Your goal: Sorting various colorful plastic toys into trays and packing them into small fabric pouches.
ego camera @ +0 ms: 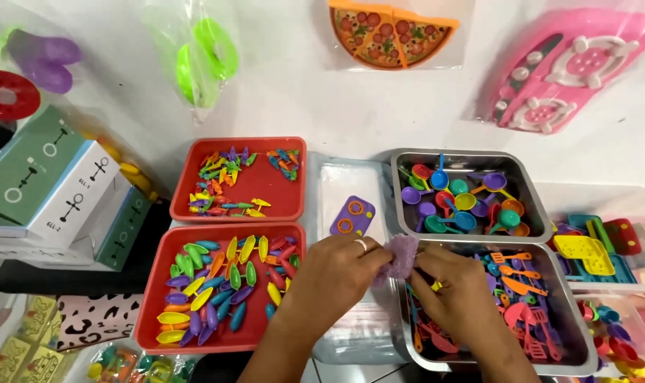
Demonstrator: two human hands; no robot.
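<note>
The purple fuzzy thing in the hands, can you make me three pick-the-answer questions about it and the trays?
1. Where is the small purple toy stove?
A) in a red tray
B) on the clear plastic bags between the trays
C) in a metal tray

2. What colour are the two left trays?
A) red
B) blue
C) green

3. The purple fuzzy piece is
A) lying alone
B) held by both hands
C) inside a box

Answers: B, it lies on the bags; A, the upper red tray and lower one; B, left hand and right hand pinch it.

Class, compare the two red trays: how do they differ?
The upper red tray holds small, thin pieces bunched toward its back, with much bare floor; the lower red tray holds bigger oval pieces spread across it. The left hand overlaps only the lower one. Both are red, rectangular, with multicoloured pieces.
</note>
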